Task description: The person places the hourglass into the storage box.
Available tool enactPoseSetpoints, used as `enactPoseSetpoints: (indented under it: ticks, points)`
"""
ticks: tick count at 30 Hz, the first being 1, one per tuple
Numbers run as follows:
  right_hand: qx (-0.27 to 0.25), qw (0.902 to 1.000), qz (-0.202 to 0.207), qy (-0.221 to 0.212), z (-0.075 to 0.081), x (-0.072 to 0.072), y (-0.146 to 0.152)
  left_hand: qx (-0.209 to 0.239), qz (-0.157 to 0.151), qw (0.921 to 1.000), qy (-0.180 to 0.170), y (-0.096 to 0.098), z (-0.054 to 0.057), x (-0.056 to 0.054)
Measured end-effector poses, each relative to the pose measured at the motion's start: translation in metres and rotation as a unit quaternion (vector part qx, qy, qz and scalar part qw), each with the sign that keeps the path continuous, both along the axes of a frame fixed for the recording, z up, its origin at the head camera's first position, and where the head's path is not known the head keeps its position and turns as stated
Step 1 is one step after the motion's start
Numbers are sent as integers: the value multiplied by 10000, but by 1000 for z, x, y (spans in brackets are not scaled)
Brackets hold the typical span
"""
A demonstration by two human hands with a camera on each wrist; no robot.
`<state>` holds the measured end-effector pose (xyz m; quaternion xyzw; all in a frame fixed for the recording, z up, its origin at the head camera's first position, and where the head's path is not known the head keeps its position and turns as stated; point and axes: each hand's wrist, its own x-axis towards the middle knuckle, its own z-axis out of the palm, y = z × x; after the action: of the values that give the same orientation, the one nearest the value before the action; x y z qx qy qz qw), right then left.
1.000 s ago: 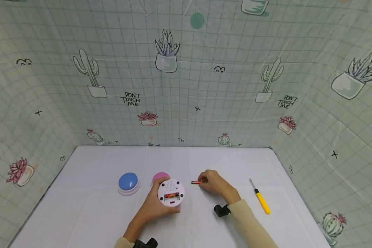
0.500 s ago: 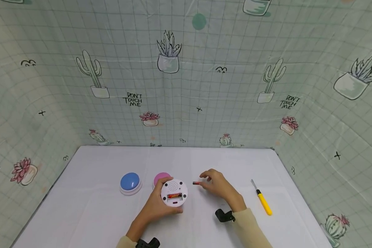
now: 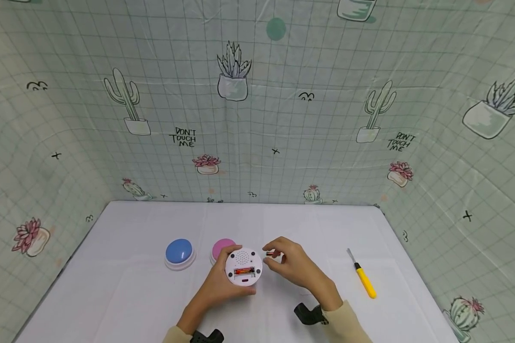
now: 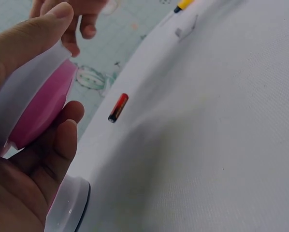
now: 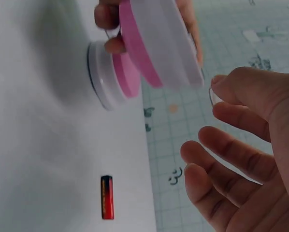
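A pale gridded cloth printed with potted cacti (image 3: 257, 119) hangs behind the white table (image 3: 128, 305). The left hand (image 3: 217, 283) grasps a round white-and-pink device (image 3: 238, 259), its underside facing the wearer and a battery (image 3: 244, 271) visible in its compartment. Just beside it, the right hand (image 3: 295, 264) is free, thumb and fingers parted; a loose red-and-black battery (image 5: 107, 197) lies on the table below. Beyond the left hand sits a pink-topped button (image 3: 221, 247), left of it a blue-topped button (image 3: 179, 251); right of the right hand lies a yellow-handled screwdriver (image 3: 365, 279).
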<state>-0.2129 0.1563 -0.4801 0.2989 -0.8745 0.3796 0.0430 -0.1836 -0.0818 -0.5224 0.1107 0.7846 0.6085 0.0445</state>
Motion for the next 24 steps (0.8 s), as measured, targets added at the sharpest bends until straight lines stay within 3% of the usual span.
enactPoseSetpoints:
  ticks: [9,17,24]
  points:
    - [58,9987,314,398,4,12,-16,-84,-146,9999,-8,0,0,1]
    - [269,9974,442,506,2,15,-24,-134,-199,9997,81,1,-1,0]
    - [133,9983,388,411,1,16,-28,-254,-200,9993,169,0,-2,1]
